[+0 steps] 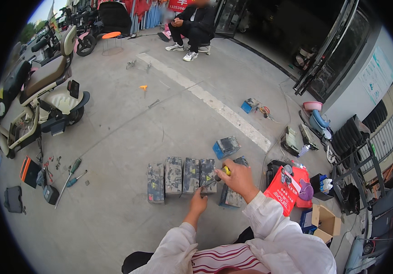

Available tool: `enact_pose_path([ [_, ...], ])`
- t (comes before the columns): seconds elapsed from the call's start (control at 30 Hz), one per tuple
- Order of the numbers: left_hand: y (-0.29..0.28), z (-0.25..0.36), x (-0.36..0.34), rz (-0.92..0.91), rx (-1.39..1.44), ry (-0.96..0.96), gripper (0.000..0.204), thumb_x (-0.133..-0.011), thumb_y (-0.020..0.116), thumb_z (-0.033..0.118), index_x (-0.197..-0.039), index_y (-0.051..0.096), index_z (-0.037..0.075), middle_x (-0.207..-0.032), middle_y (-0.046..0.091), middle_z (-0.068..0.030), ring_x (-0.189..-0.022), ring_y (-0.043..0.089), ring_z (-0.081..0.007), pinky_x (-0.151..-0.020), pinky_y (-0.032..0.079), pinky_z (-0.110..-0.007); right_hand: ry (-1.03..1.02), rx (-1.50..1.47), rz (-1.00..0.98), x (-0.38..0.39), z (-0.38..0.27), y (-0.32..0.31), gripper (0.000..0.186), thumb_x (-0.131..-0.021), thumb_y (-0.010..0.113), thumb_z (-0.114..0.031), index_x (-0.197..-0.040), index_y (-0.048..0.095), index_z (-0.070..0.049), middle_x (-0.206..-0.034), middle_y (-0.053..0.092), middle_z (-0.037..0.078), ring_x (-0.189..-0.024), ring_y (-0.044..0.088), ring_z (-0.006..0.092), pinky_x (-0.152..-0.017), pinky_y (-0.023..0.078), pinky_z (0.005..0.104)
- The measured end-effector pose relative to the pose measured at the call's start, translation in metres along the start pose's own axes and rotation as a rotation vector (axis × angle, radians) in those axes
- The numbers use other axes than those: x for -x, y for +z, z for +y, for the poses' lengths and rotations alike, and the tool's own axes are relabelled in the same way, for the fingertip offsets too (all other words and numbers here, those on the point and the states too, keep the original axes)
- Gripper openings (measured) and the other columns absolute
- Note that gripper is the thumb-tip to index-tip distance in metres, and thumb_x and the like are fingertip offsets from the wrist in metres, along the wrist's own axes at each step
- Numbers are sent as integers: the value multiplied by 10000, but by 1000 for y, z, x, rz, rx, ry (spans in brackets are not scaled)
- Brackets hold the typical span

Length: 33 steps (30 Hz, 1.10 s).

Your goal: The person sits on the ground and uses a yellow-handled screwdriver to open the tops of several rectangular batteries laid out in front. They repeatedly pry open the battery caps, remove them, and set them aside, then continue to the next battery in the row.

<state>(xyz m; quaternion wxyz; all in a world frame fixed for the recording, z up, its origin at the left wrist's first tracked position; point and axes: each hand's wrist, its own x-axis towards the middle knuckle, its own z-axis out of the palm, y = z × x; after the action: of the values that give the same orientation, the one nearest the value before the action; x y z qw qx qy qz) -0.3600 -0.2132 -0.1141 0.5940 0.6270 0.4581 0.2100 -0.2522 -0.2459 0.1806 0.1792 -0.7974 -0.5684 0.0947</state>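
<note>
Several dusty grey batteries stand in a row on the concrete, a larger one lying at their right. My right hand is closed around a yellow-handled tool, angled down toward the rightmost battery of the row. My left hand touches the lower end of that battery near the tool's tip, fingers closed; whatever they hold is too small to make out. A smaller blue-sided battery sits just beyond the row.
Loose tools and an orange case lie left, below a cream scooter. Another battery sits farther back. A red bag, cardboard box and dark frames are at right. A seated person is near the doorway.
</note>
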Motion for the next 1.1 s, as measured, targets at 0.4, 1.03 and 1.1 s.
enact_pose_path([
  [0.4,-2,-7,-7,-26,69,69,639,-888,671,106,-1494,476,154,-986,714,-119,-911,681,-234,-864,511,-364,48,-33,-37,-7,14,-4,318,-884,704,-217,-1057,543,-4,-1005,606,213,-952,622,409,-798,498,451],
  [1.03,-2,8,-2,-28,46,21,588,-905,643,62,-1471,483,77,-1047,715,-122,-859,680,-201,-832,517,-339,-283,-241,121,1,30,5,380,-850,762,-254,-1113,570,-58,-1051,615,201,-1003,617,410,-784,499,474],
  [1.1,-4,4,-5,-42,71,-15,590,-907,643,63,-1475,480,79,-1047,717,-120,-859,681,-201,-832,516,-341,-243,-208,99,1,26,4,398,-851,767,-267,-1126,568,-60,-1039,610,199,-1014,614,406,-806,500,468],
])
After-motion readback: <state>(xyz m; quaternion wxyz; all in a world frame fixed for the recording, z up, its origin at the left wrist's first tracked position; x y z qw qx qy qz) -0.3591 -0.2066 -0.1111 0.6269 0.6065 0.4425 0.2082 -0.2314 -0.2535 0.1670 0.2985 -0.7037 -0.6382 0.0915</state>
